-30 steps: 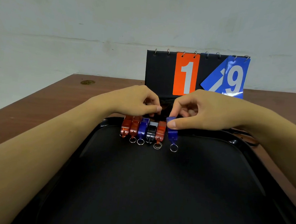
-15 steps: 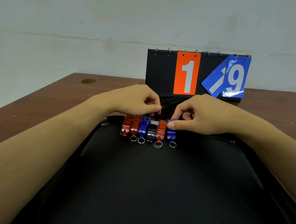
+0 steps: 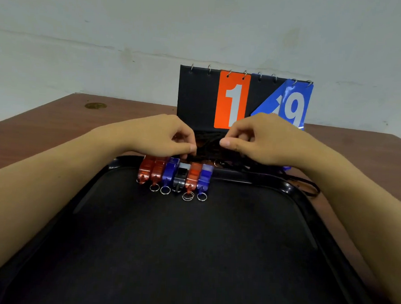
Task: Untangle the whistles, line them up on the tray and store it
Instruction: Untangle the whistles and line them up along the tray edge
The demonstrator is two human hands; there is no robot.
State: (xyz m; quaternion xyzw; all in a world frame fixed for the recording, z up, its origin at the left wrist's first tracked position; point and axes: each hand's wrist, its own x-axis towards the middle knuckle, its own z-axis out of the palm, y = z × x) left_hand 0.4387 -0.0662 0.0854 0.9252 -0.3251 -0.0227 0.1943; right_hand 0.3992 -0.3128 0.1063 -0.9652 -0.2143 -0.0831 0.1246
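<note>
Several whistles lie side by side along the far edge of the black tray, with their key rings toward me. From left to right the row is red, red, blue, black, red and blue. A tangle of black cords sits just beyond the tray's rim. My left hand pinches the cords above the row with curled fingers. My right hand is at the right side of the tangle, thumb and fingers closed on the cords.
A flip scoreboard showing an orange 1 and a blue 9 stands right behind the cords. A black strap loops past the tray's far right corner. The brown table has a brass disc at its far left.
My right hand set the last blue whistle into the row, let go of it and rose to the cord tangle. My left hand stayed where it was.
</note>
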